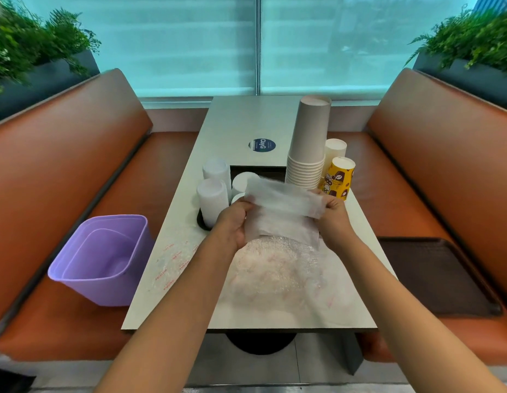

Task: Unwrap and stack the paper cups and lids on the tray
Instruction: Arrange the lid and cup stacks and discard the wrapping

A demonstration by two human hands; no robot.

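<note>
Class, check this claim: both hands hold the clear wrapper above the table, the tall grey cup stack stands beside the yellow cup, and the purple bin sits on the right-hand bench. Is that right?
Not quite. The head view shows the purple bin on the left-hand bench, not the right. The rest holds: the left hand and right hand hold the wrapper above the table, and the grey cup stack stands beside the yellow cup.

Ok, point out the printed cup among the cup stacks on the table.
The yellow cup with cartoon print, far right, just beyond the right hand. The tall stack is plain grey; the one behind plain white.
</note>
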